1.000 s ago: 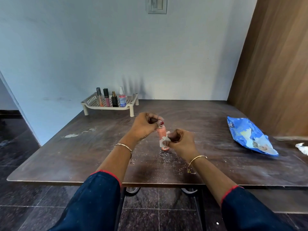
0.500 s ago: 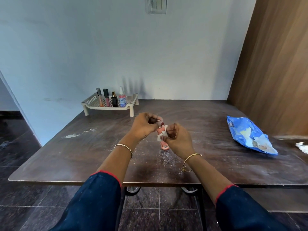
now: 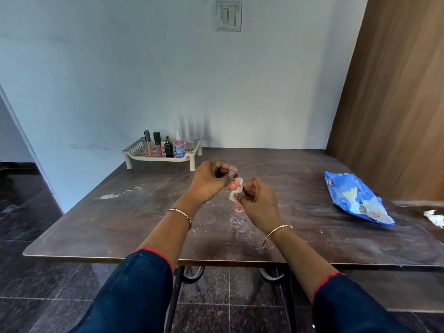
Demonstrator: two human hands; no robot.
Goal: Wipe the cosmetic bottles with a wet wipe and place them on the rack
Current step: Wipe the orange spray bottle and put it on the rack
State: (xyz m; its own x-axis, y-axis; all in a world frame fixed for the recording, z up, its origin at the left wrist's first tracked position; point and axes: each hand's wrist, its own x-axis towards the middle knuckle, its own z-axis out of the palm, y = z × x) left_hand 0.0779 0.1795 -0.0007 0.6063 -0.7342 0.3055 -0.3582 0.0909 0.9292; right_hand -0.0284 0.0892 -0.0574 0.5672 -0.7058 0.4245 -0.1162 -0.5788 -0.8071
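On my remote feed, a pink bottle (image 3: 238, 207) is held upright above the table (image 3: 120, 224), in front of the rack (image 3: 137, 150) and a little to its right. The left hand (image 3: 209, 181) pinches the bottle's top, fingers curled tight on it. The right hand (image 3: 259, 205) has its fingers curled round a white wet wipe (image 3: 232, 195) and presses it against the bottle's middle, so I see only the bottle's neck and base. On the rack, which stands at the table's far edge against the wall, four cosmetics (image 3: 169, 150) stand upright in a row: two slim tubes, a dark square bottle and a clear spray bottle. Well to the right of the rack a blue wipes pack (image 3: 353, 198) lies flat on the table. Farther right again, at the picture's edge, I make out a crumpled white wad (image 3: 434, 217). Pale powdery specks mark the table in front of the rack, under the hands.
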